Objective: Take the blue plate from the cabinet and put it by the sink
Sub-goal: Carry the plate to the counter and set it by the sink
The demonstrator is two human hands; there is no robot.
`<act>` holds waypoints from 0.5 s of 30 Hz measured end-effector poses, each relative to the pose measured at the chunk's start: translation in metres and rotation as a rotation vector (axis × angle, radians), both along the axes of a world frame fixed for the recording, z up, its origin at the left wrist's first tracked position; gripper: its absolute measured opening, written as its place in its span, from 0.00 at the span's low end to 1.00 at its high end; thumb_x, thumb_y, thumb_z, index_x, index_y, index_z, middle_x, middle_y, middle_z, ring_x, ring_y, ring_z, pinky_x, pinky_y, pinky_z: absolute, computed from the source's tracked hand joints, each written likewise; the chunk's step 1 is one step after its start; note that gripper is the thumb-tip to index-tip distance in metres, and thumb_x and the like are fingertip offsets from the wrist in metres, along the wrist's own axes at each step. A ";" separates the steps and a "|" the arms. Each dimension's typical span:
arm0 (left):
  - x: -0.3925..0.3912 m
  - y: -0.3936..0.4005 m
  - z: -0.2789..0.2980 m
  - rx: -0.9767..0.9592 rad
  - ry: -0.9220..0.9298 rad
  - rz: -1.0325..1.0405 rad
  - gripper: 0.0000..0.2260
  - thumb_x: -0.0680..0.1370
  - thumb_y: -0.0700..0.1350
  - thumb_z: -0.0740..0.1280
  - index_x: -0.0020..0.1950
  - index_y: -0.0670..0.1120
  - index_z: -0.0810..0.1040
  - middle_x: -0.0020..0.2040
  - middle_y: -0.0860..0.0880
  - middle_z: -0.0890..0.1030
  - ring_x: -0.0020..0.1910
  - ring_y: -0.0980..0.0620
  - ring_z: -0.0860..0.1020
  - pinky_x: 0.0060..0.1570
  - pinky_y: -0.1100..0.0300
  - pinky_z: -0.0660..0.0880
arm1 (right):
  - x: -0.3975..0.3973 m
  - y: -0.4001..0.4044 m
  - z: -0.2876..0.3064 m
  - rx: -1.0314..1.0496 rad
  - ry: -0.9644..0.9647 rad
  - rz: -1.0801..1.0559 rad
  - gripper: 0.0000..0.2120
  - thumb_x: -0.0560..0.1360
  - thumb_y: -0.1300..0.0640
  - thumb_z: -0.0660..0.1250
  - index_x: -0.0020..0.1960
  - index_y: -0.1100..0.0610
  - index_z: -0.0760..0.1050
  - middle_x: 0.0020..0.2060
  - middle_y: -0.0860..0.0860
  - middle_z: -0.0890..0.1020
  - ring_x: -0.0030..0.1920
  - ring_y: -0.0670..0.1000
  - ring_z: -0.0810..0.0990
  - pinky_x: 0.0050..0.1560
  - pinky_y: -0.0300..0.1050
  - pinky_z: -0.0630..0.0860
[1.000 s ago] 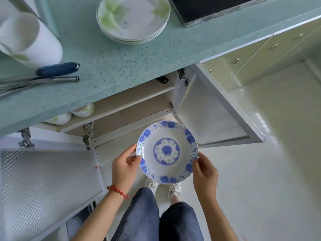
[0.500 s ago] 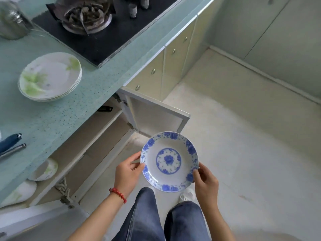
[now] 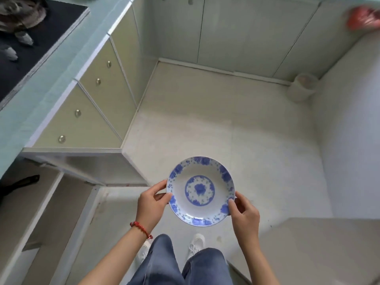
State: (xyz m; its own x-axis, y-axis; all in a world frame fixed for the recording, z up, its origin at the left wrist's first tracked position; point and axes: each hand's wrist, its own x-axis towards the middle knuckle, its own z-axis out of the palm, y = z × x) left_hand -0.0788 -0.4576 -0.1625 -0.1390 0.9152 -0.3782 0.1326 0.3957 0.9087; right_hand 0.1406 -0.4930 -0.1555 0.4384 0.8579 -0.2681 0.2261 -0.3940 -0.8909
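Note:
A white plate with blue flower patterns (image 3: pixel 200 190) is held level over the kitchen floor, in front of my legs. My left hand (image 3: pixel 151 204) grips its left rim, with a red bead bracelet on that wrist. My right hand (image 3: pixel 244 215) grips the lower right rim. The open cabinet (image 3: pixel 51 202) is at the lower left, with its door (image 3: pixel 86 159) swung out beside the plate. No sink is in view.
A teal countertop (image 3: pixel 51 83) with a black stove (image 3: pixel 30 44) runs along the left above beige drawers with round knobs. A small white bin (image 3: pixel 302 86) stands in the far right corner. A red object (image 3: pixel 364 17) is blurred at the top right.
The view has swung right, away from the counter; the stack of green plates has left the frame. The plate stays in both hands, now past the open cabinet door over the floor.

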 end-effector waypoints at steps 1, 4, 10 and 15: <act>0.016 0.006 0.001 0.000 -0.010 -0.009 0.18 0.71 0.30 0.66 0.56 0.49 0.78 0.46 0.53 0.83 0.40 0.56 0.83 0.40 0.66 0.80 | 0.015 0.003 0.003 0.002 0.000 -0.010 0.13 0.72 0.65 0.65 0.48 0.48 0.78 0.34 0.53 0.81 0.33 0.47 0.76 0.38 0.46 0.78; 0.053 0.027 0.003 0.008 -0.022 -0.029 0.18 0.71 0.31 0.66 0.56 0.49 0.78 0.46 0.55 0.82 0.39 0.58 0.83 0.39 0.67 0.79 | 0.049 0.016 0.008 0.006 0.001 -0.049 0.12 0.72 0.65 0.65 0.49 0.50 0.79 0.35 0.53 0.82 0.37 0.54 0.79 0.42 0.54 0.79; 0.083 0.080 0.008 0.012 -0.018 -0.058 0.18 0.71 0.30 0.67 0.57 0.46 0.78 0.47 0.55 0.82 0.39 0.59 0.83 0.39 0.68 0.79 | 0.080 0.063 0.009 0.001 0.029 -0.087 0.11 0.72 0.66 0.65 0.52 0.56 0.79 0.37 0.44 0.82 0.40 0.50 0.81 0.42 0.50 0.80; 0.092 0.154 0.003 0.019 0.016 -0.075 0.17 0.71 0.30 0.67 0.58 0.42 0.77 0.52 0.49 0.81 0.39 0.61 0.82 0.40 0.67 0.80 | 0.090 0.132 0.004 0.001 0.036 -0.072 0.11 0.73 0.65 0.65 0.53 0.56 0.78 0.36 0.44 0.82 0.37 0.50 0.80 0.38 0.49 0.81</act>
